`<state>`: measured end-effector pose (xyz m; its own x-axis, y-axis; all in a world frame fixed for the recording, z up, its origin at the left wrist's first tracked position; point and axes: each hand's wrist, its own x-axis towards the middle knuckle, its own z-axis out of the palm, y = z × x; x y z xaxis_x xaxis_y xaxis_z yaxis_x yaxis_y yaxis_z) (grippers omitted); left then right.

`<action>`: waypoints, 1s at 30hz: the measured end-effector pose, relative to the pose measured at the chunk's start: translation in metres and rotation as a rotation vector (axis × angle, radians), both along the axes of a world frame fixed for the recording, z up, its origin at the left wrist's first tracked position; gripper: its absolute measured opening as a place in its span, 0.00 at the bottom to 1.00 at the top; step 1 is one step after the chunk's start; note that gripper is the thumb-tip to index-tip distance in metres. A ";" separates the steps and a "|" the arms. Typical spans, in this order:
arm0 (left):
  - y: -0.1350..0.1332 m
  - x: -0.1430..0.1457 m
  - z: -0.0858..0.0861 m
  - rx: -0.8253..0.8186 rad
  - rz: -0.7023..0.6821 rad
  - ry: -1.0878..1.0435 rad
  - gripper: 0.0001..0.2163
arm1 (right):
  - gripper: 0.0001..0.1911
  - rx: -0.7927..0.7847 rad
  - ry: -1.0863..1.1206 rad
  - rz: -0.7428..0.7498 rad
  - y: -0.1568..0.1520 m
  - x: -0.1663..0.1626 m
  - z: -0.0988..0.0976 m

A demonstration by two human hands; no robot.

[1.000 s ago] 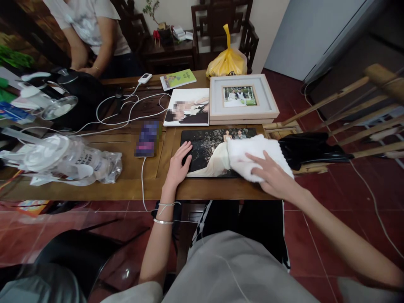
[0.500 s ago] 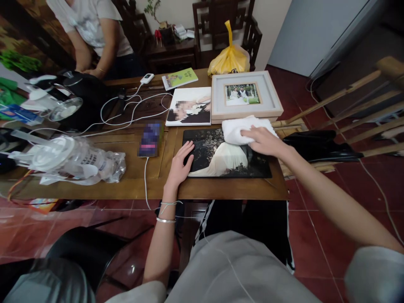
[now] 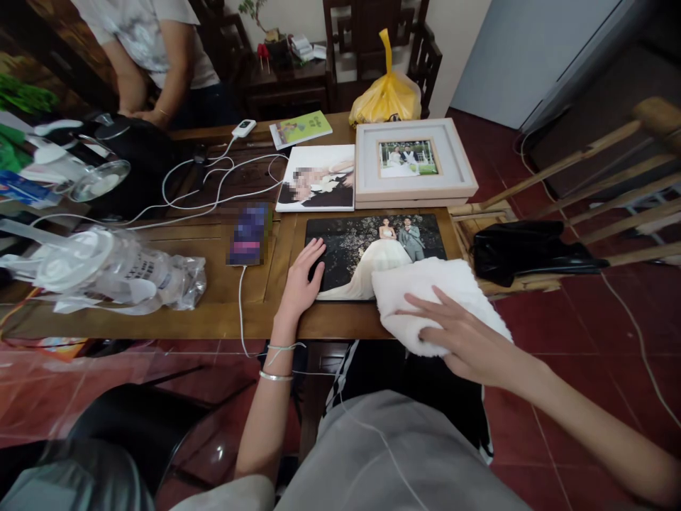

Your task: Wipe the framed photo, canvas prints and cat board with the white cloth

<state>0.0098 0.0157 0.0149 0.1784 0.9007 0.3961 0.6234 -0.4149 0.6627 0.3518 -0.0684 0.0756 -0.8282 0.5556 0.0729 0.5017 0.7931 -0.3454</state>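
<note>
A dark wedding photo panel [image 3: 367,259] lies flat at the table's near edge, showing a couple and a long pale dress. My left hand [image 3: 304,280] rests on its left edge with the fingers stretched out. Over the panel's lower right corner hangs a folded white towel [image 3: 409,291], covering that corner and reaching past the table edge. My right hand [image 3: 452,330] grips the towel from above; some of its fingers are spread across the cloth.
Behind the panel lie a white-edged photo print [image 3: 318,188] and a framed photo [image 3: 415,181]. A phone [image 3: 249,234] on a cable and a bagged plastic cup [image 3: 106,262] are to the left. A yellow bag [image 3: 386,99] stands at the back. Another person [image 3: 154,57] sits across the table.
My right hand has drawn the towel from the panel's upper right down toward me, past the near edge. The pictured couple is now uncovered. My left hand stays on the panel.
</note>
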 end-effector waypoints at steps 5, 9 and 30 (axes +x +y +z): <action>0.001 -0.001 0.000 -0.009 -0.003 0.002 0.18 | 0.28 -0.033 -0.016 -0.020 0.053 -0.014 0.009; 0.001 -0.003 0.000 -0.015 -0.013 -0.006 0.18 | 0.25 0.001 -0.026 -0.109 0.122 -0.041 0.012; 0.001 -0.004 -0.001 -0.030 -0.015 -0.010 0.19 | 0.32 -0.108 -0.106 -0.072 0.040 -0.091 0.023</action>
<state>0.0063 0.0172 0.0134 0.1884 0.9093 0.3710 0.6101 -0.4044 0.6813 0.2605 -0.0282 0.0985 -0.7861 0.6135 -0.0759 0.5937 0.7152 -0.3687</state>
